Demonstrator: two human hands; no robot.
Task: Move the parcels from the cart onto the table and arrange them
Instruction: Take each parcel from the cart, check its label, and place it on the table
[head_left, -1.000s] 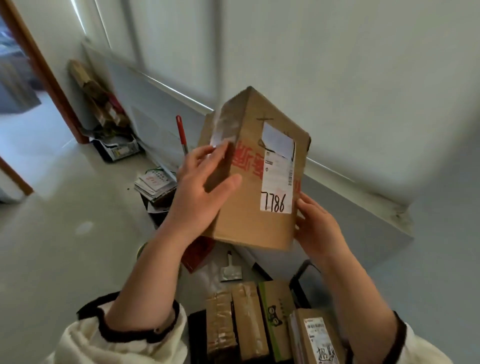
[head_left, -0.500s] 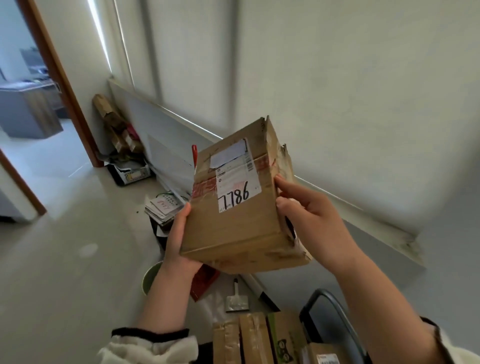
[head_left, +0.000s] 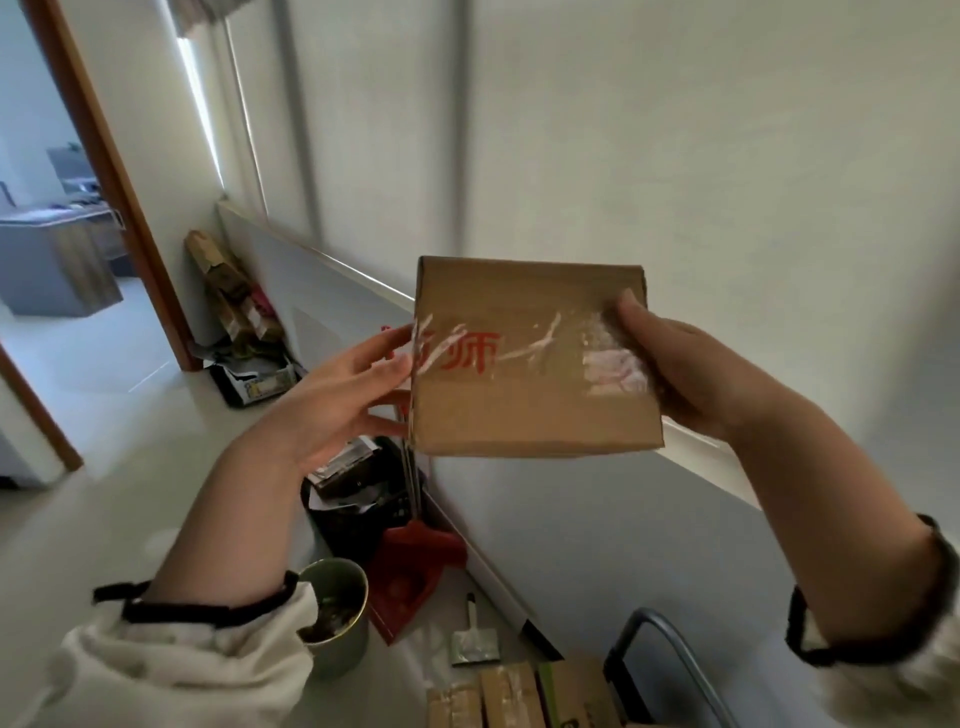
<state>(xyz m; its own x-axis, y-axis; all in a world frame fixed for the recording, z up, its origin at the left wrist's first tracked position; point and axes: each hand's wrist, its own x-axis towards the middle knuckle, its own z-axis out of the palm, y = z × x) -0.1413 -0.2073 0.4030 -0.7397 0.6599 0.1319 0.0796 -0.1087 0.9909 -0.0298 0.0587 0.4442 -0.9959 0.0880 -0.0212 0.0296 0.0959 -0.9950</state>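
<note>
The right hand's fingers are hidden behind the box. Only its thumb shows, laid on the near face by the right edge, next to a patch of crumpled clear tape. So the right hand grips the box's right end, thumb in front and fingers behind.

The left hand has its palm toward the camera, and its fingers are nearly straight and slightly spread. Their tips meet the box's left edge; whether any reach round behind it cannot be told.

The box is held between the two hands, up in front of the pale wall. Its broad brown face is level and turned toward the camera, with red printed characters under streaks of tape, partly blurred. Both sleeves are cut off by the frame.

Well below, at the bottom edge, more parcels lie side by side, cropped, beside the dark cart handle. On the floor sit a green cup, a red dustpan and a small scraper.
</note>
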